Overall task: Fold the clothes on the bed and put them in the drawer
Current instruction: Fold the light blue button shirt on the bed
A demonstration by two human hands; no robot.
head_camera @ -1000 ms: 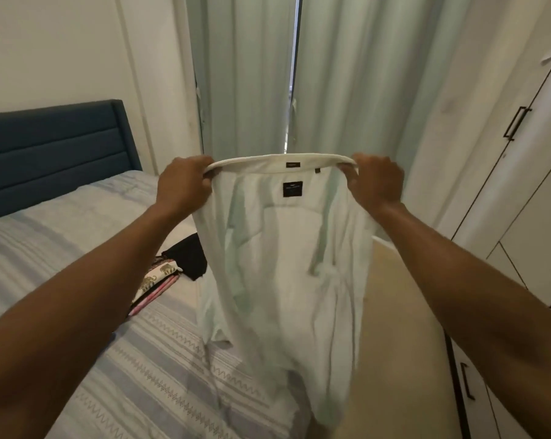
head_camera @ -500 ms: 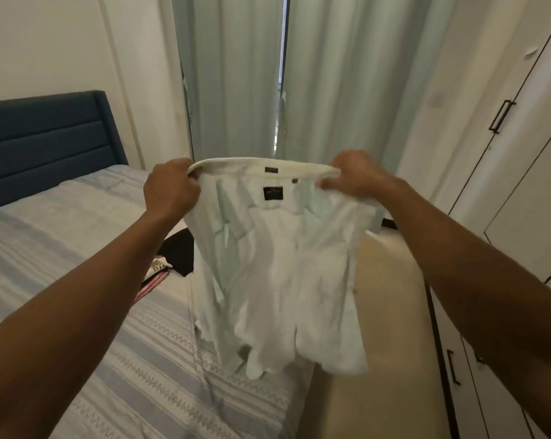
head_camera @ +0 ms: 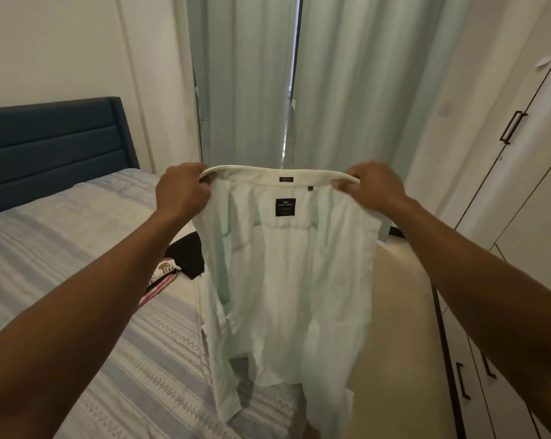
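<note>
A pale mint-white collared shirt [head_camera: 283, 280] hangs in the air in front of me, its inside and black label facing me. My left hand [head_camera: 180, 190] grips the left end of the collar. My right hand [head_camera: 374, 186] grips the right end, and the collar is stretched flat between them. The shirt's hem dangles over the edge of the bed [head_camera: 77, 248], which has a striped blue-grey cover. On the bed behind the shirt lie a black garment [head_camera: 187, 253] and a patterned pink-edged garment [head_camera: 163, 275]; the shirt hides part of them.
A dark blue headboard [head_camera: 52, 147] stands at the left. Pale green curtains [head_camera: 347, 90] hang straight ahead. White wardrobe doors with black handles [head_camera: 512, 126] and low drawers [head_camera: 464, 380] line the right side. Beige floor [head_camera: 394, 312] lies between bed and wardrobe.
My hands shook the shirt: half a second ago its lower part was swung up and bunched, and now it hangs straight down with the collar pulled flat.
</note>
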